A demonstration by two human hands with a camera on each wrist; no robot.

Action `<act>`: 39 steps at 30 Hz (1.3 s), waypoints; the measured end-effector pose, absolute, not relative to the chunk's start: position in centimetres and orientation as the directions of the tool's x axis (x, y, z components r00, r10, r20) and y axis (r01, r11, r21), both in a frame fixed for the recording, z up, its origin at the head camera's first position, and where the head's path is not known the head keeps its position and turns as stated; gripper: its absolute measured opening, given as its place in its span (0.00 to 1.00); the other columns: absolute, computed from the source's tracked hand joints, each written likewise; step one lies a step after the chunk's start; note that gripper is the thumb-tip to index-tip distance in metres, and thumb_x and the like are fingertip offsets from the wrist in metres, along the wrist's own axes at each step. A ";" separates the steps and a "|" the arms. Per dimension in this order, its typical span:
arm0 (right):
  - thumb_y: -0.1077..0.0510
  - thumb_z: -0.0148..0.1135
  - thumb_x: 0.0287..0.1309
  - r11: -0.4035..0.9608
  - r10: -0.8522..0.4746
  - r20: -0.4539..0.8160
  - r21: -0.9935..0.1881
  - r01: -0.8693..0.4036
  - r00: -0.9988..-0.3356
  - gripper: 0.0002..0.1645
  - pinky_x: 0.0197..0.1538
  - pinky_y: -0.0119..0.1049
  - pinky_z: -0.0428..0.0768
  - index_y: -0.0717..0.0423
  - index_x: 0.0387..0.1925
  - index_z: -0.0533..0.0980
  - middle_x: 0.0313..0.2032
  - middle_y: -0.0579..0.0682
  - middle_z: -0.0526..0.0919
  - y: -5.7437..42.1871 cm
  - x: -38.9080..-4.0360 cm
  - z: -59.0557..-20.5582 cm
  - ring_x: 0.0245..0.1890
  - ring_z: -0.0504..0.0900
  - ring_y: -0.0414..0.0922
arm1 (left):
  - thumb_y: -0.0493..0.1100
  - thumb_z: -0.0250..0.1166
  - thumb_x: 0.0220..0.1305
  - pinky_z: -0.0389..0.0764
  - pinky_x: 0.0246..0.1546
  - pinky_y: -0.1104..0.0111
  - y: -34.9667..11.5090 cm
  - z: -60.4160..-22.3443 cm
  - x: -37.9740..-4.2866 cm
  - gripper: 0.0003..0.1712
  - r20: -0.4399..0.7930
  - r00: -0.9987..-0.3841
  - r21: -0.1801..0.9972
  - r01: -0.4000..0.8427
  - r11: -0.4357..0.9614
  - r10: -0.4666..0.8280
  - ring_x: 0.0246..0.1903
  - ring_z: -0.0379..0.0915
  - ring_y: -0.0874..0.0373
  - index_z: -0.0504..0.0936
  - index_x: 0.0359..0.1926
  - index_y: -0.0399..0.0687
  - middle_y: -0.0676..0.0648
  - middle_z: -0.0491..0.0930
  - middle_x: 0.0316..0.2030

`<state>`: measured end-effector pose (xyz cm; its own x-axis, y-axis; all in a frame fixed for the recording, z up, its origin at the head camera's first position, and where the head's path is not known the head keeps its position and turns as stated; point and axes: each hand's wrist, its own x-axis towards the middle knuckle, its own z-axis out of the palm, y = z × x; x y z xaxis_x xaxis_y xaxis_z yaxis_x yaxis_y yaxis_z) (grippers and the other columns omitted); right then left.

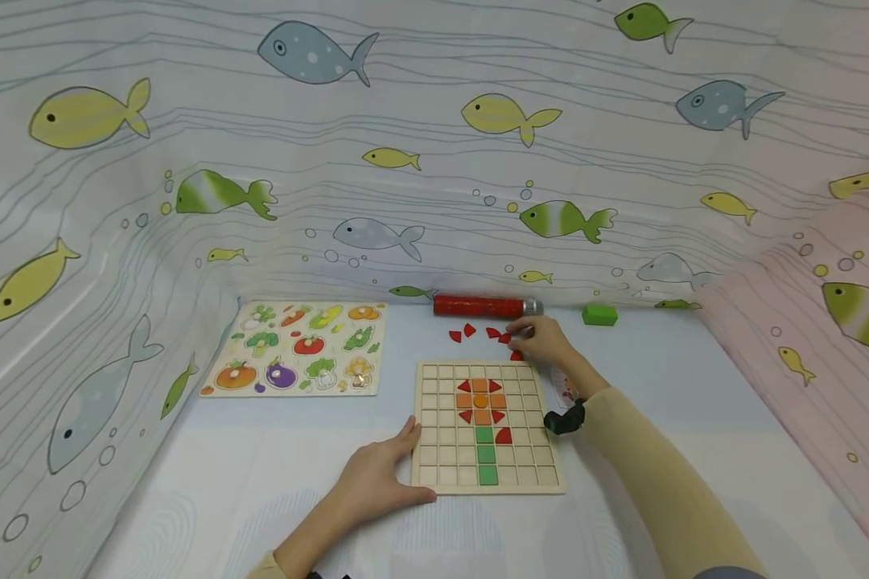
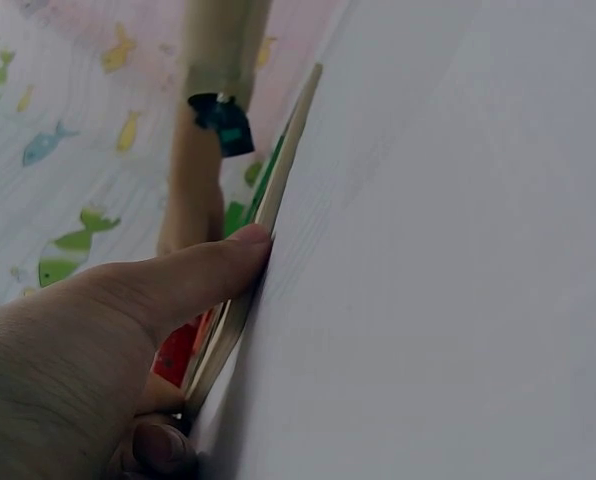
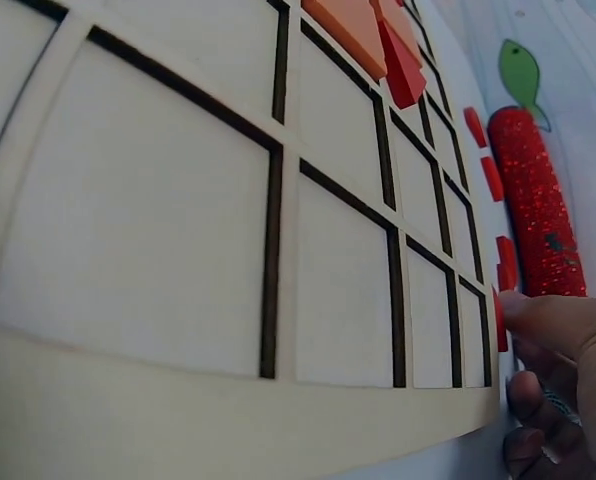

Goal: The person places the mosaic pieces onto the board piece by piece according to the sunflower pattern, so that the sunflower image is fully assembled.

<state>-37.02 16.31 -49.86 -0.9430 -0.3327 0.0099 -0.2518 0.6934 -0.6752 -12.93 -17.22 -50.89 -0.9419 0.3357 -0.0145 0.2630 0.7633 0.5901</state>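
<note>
A square wooden grid board point(image 1: 434, 466) lies on the table, with red, orange and green pieces set in its cells as a flower with a stem. My left hand point(image 1: 376, 478) holds its near left corner, thumb along the near edge and fingers at the left side. In the left wrist view, the thumb point(image 2: 213, 275) presses the board's edge. Beyond the far edge, my right hand point(image 1: 539, 339) reaches among several loose red quarter-circle pieces point(image 1: 455, 336). The right thumb point(image 3: 548, 315) is at one red piece point(image 3: 500, 325); whether the fingertips pinch it is unclear.
A red glittery tube point(image 1: 478, 306) lies against the back wall, with a green block point(image 1: 599, 314) to its right. At left is a vegetable puzzle board point(image 1: 275, 390). A small picture card point(image 1: 563, 388) lies partly under the right forearm. Fish-patterned sheets surround the table.
</note>
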 end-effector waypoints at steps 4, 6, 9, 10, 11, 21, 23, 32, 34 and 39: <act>0.58 0.71 0.67 0.713 -0.368 -0.004 -0.643 -0.279 -0.930 0.19 0.50 0.48 0.84 0.59 0.57 0.85 0.53 0.58 0.87 16.2 -37.2 -49.6 0.48 0.84 0.54 | 0.68 0.81 0.49 0.78 0.65 0.45 -17.1 -50.9 -13.0 0.61 -0.018 -0.942 0.591 0.261 0.763 0.336 0.68 0.76 0.42 0.72 0.76 0.41 0.46 0.65 0.78; 0.58 0.70 0.69 0.719 -0.384 -0.007 -0.630 -0.294 -0.923 0.18 0.48 0.46 0.83 0.60 0.57 0.85 0.52 0.58 0.87 16.1 -37.2 -49.5 0.46 0.84 0.52 | 0.68 0.81 0.49 0.78 0.64 0.45 -17.1 -50.9 -13.0 0.61 -0.015 -0.941 0.592 0.264 0.761 0.338 0.68 0.76 0.41 0.72 0.76 0.41 0.45 0.65 0.78; 0.58 0.69 0.70 0.725 -0.402 -0.004 -0.612 -0.315 -0.916 0.17 0.44 0.42 0.81 0.61 0.56 0.85 0.50 0.58 0.88 16.1 -37.3 -49.5 0.41 0.82 0.49 | 0.67 0.81 0.48 0.78 0.64 0.44 -17.1 -50.7 -13.1 0.61 -0.012 -0.940 0.591 0.267 0.761 0.340 0.67 0.77 0.41 0.72 0.76 0.40 0.44 0.65 0.78; 0.58 0.68 0.71 0.729 -0.407 -0.001 -0.604 -0.324 -0.913 0.17 0.43 0.41 0.80 0.62 0.56 0.85 0.49 0.58 0.87 16.1 -37.3 -49.5 0.40 0.81 0.48 | 0.67 0.81 0.48 0.78 0.64 0.44 -17.1 -50.7 -13.1 0.61 -0.011 -0.940 0.590 0.269 0.761 0.340 0.67 0.77 0.41 0.72 0.76 0.40 0.44 0.66 0.78; 0.58 0.68 0.71 0.730 -0.412 0.000 -0.599 -0.330 -0.911 0.16 0.43 0.41 0.80 0.63 0.55 0.85 0.48 0.58 0.87 16.1 -37.3 -49.5 0.40 0.80 0.48 | 0.67 0.81 0.48 0.78 0.63 0.44 -17.1 -50.6 -13.1 0.61 -0.010 -0.940 0.588 0.270 0.762 0.341 0.67 0.77 0.40 0.72 0.76 0.39 0.44 0.66 0.78; 0.57 0.66 0.73 0.749 -0.420 -0.009 -0.567 -0.341 -0.907 0.18 0.53 0.50 0.84 0.65 0.56 0.82 0.50 0.60 0.86 16.2 -36.9 -49.0 0.48 0.84 0.53 | 0.67 0.81 0.49 0.78 0.64 0.44 -17.2 -50.4 -13.2 0.61 -0.020 -0.941 0.581 0.263 0.770 0.337 0.68 0.76 0.40 0.71 0.76 0.39 0.44 0.66 0.78; 0.57 0.66 0.73 0.742 -0.425 0.010 -0.569 -0.354 -0.905 0.18 0.52 0.49 0.85 0.65 0.56 0.82 0.50 0.59 0.86 16.5 -36.4 -48.6 0.47 0.84 0.53 | 0.67 0.82 0.48 0.78 0.64 0.44 -17.3 -50.3 -13.2 0.61 -0.018 -0.941 0.583 0.264 0.768 0.337 0.68 0.76 0.40 0.71 0.76 0.39 0.43 0.66 0.78; 0.62 0.67 0.71 0.688 -0.451 0.167 -0.561 -0.460 -0.877 0.17 0.45 0.46 0.86 0.66 0.56 0.83 0.50 0.62 0.85 18.5 -32.4 -47.1 0.42 0.87 0.53 | 0.67 0.82 0.48 0.78 0.64 0.44 -17.4 -50.0 -13.3 0.62 -0.015 -0.943 0.587 0.261 0.766 0.333 0.68 0.76 0.40 0.71 0.76 0.39 0.43 0.65 0.78; 0.61 0.67 0.72 0.692 -0.421 0.181 -0.568 -0.444 -0.889 0.17 0.44 0.42 0.85 0.64 0.57 0.83 0.51 0.60 0.86 18.8 -30.9 -47.2 0.42 0.86 0.50 | 0.67 0.82 0.48 0.78 0.64 0.44 -17.4 -50.1 -13.2 0.62 -0.020 -0.943 0.592 0.257 0.764 0.332 0.68 0.76 0.40 0.71 0.76 0.39 0.43 0.65 0.78; 0.61 0.69 0.70 0.661 -0.389 0.213 -0.612 -0.433 -0.896 0.17 0.42 0.35 0.84 0.63 0.57 0.83 0.50 0.57 0.87 18.8 -26.1 -48.2 0.40 0.84 0.45 | 0.68 0.82 0.48 0.77 0.65 0.44 -17.3 -50.4 -13.0 0.62 -0.029 -0.940 0.597 0.256 0.761 0.339 0.69 0.75 0.40 0.71 0.76 0.39 0.44 0.65 0.78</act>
